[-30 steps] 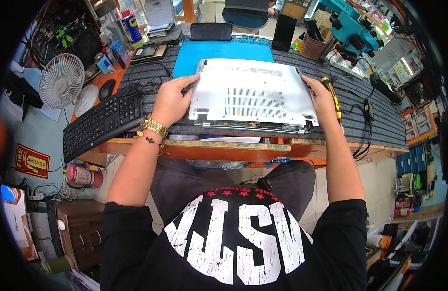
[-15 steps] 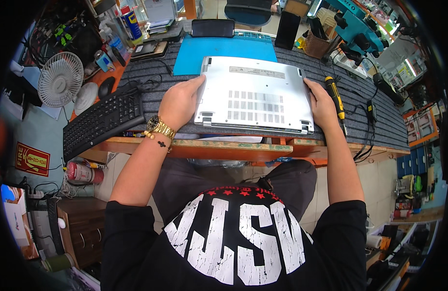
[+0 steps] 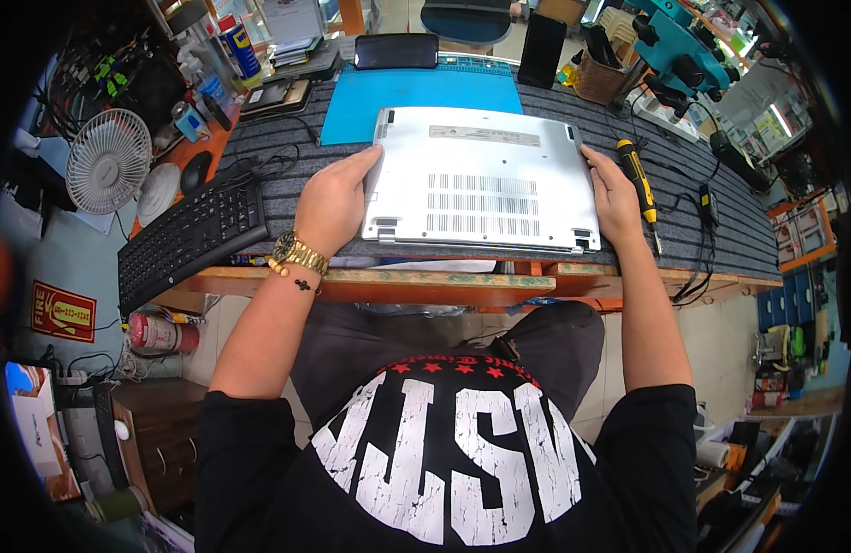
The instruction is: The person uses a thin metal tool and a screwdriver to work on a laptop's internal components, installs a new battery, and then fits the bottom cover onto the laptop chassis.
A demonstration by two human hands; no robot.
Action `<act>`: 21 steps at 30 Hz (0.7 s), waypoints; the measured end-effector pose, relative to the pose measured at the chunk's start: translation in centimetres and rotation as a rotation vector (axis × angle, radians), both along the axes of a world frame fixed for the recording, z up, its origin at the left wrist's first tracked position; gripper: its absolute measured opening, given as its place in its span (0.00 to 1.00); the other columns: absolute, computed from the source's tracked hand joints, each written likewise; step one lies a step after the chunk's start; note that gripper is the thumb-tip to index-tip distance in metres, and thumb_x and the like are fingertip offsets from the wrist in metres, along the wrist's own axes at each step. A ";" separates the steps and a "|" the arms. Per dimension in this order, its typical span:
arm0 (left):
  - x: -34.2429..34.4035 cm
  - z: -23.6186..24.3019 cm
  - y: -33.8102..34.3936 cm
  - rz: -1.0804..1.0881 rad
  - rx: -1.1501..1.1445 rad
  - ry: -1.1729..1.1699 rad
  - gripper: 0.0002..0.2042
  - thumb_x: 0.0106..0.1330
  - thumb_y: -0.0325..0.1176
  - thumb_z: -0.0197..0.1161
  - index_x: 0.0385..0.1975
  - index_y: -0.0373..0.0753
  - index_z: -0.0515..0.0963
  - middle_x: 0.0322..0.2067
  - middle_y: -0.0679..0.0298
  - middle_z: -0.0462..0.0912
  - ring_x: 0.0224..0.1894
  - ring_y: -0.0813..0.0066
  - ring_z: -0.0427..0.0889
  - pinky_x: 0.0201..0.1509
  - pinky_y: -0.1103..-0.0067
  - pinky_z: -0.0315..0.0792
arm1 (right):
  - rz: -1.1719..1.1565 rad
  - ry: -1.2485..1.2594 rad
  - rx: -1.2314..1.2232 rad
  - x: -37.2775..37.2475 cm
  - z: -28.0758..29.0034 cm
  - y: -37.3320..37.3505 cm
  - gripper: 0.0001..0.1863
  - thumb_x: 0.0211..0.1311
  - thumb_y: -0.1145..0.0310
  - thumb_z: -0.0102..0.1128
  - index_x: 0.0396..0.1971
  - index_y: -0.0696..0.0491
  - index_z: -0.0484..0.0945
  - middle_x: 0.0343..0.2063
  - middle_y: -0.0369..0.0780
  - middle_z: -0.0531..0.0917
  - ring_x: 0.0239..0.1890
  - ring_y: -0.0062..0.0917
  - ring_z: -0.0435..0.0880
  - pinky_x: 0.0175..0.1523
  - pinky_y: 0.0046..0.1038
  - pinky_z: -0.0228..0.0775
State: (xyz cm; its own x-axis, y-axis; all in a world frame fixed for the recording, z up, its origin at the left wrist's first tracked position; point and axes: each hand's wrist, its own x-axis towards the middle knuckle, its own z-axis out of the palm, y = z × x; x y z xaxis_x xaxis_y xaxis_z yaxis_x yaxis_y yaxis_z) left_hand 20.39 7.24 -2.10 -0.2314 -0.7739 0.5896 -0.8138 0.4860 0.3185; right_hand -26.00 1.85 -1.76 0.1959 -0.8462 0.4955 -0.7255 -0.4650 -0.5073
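One silver laptop [image 3: 485,184] lies bottom-up on the grey ribbed mat [image 3: 711,235], near the bench's front edge, its far corner overlapping one blue work mat [image 3: 416,92]. The left hand [image 3: 338,198] clasps the laptop's left edge, fingers together and curled over the rim; the right hand [image 3: 614,194] clasps the right edge likewise. Judged from this grip, the case is best handled level, with even pressure from both sides and fingers clear of the vent slots. One yellow-and-black screwdriver [image 3: 639,184] lies just right of the right hand. One black keyboard [image 3: 190,244] lies left, and one small white fan [image 3: 107,161] stands beyond it.
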 end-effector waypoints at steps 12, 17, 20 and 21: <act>-0.5 0.5 0.7 -0.012 0.184 0.237 0.19 0.80 0.26 0.58 0.67 0.36 0.83 0.59 0.43 0.89 0.59 0.46 0.90 0.62 0.64 0.82 | 0.012 -0.143 0.086 0.2 0.1 0.2 0.20 0.84 0.68 0.56 0.68 0.57 0.83 0.63 0.50 0.88 0.65 0.38 0.87 0.71 0.32 0.75; -0.4 -0.8 1.6 -0.053 0.369 0.433 0.25 0.87 0.37 0.52 0.79 0.35 0.71 0.66 0.43 0.85 0.70 0.51 0.84 0.84 0.61 0.61 | -0.005 -0.218 0.218 1.1 -0.4 0.6 0.26 0.81 0.63 0.62 0.73 0.57 0.79 0.68 0.52 0.84 0.72 0.40 0.82 0.77 0.34 0.69; -0.3 -1.9 1.4 -0.099 0.332 0.521 0.27 0.88 0.37 0.49 0.82 0.35 0.66 0.71 0.44 0.82 0.76 0.51 0.78 0.89 0.59 0.49 | 0.025 -0.184 0.178 1.6 -0.8 0.6 0.30 0.79 0.62 0.65 0.75 0.58 0.76 0.71 0.52 0.82 0.74 0.40 0.80 0.79 0.35 0.66; -0.4 -1.8 1.3 -0.131 0.353 0.565 0.27 0.88 0.35 0.49 0.82 0.34 0.66 0.76 0.45 0.77 0.80 0.52 0.72 0.89 0.60 0.49 | 0.025 -0.161 0.164 1.1 -0.9 0.6 0.31 0.78 0.63 0.65 0.76 0.58 0.75 0.71 0.52 0.81 0.75 0.39 0.79 0.80 0.35 0.65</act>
